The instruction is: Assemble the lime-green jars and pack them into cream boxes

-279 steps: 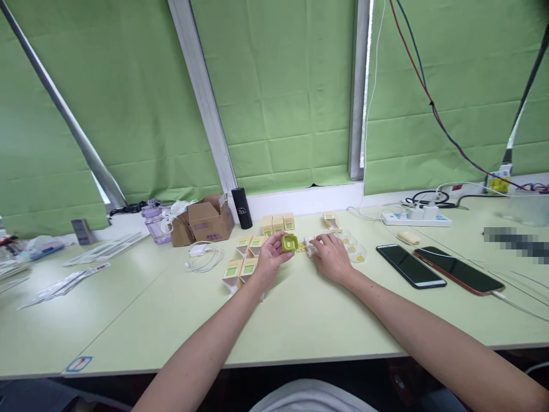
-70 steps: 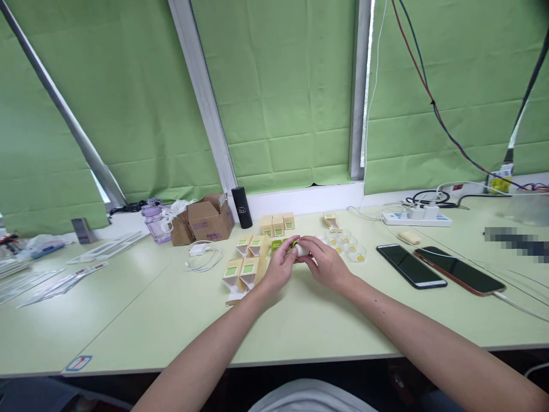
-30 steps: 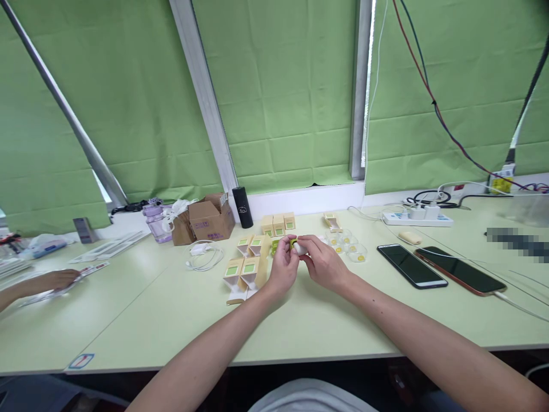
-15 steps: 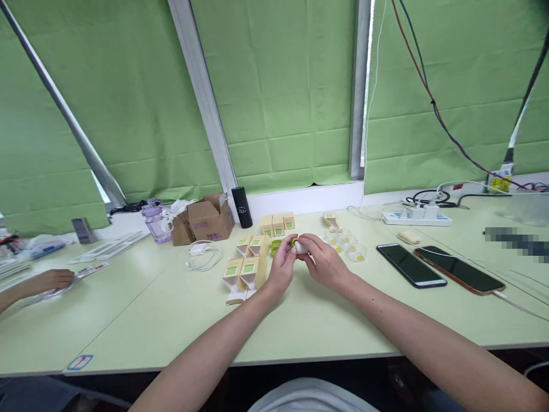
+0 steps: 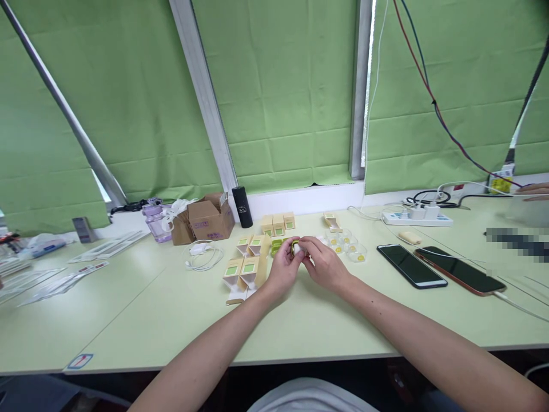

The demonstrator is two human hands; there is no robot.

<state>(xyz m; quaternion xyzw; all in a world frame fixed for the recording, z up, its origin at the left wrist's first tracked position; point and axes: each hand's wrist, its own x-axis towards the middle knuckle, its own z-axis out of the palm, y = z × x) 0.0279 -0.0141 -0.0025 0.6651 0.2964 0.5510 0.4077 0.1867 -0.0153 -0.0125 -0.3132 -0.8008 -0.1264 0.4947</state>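
Above the middle of the table, both hands meet around a small green-and-white round piece [image 5: 295,248]. My left hand [image 5: 283,266] is closed about its green side, with the thumb in front. My right hand [image 5: 325,264] pinches the white part from the other side, and its fingers hide much of it. Just behind my left hand lie bright green pieces [image 5: 277,246]. Open cream boxes with green labels [image 5: 249,268] stand left of it. Clear round cups with yellow centres [image 5: 347,245] sit beyond my right hand.
More cream boxes [image 5: 278,223] stand at the back near a black cylinder [image 5: 242,207] and a cardboard box [image 5: 210,217]. Two phones [image 5: 412,266] and a power strip [image 5: 418,218] with cables lie right. Another person's hand [image 5: 536,190] shows at the right edge.
My fingers have shifted around the small piece, and less of its white part shows. A co-worker's hand has left the plastic packets at left; another person's hand has appeared at the right edge.
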